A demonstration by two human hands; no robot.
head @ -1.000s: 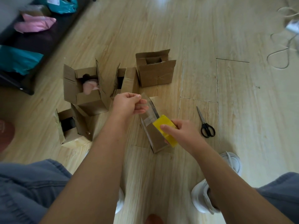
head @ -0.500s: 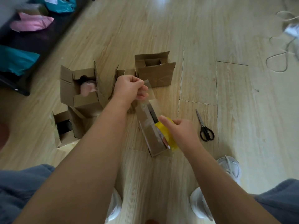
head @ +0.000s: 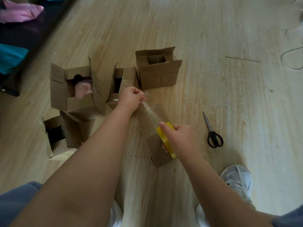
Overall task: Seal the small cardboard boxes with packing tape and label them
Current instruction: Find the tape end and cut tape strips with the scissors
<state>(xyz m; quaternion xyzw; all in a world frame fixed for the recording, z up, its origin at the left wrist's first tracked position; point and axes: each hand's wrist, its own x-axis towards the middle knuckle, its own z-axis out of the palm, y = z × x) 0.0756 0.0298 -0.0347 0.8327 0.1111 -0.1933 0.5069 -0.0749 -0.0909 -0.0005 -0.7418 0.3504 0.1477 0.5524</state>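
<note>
A small closed cardboard box (head: 150, 128) lies on the wooden floor between my hands. My right hand (head: 182, 140) grips a yellow roll of clear packing tape (head: 165, 138) at the box's near end. My left hand (head: 132, 97) pinches the free end of the tape strip (head: 150, 110) at the box's far end. The clear strip stretches along the top of the box between both hands. Several open cardboard boxes stand around: one with pink contents (head: 72, 89), one behind my left hand (head: 119, 79), one at the back (head: 157, 69), one at the left (head: 55, 131).
Black-handled scissors (head: 213, 133) lie on the floor to the right of my right hand. A dark low shelf (head: 24, 35) with pink and teal packages runs along the upper left. White shoes (head: 237, 179) and my knees are near the bottom edge. A white cord (head: 293, 53) loops at the far right.
My left hand has pulled the tape end farther away over the box. The strip is longer and lies lower along the box top, whose flaps now look closed. My right hand holds the roll at the near end.
</note>
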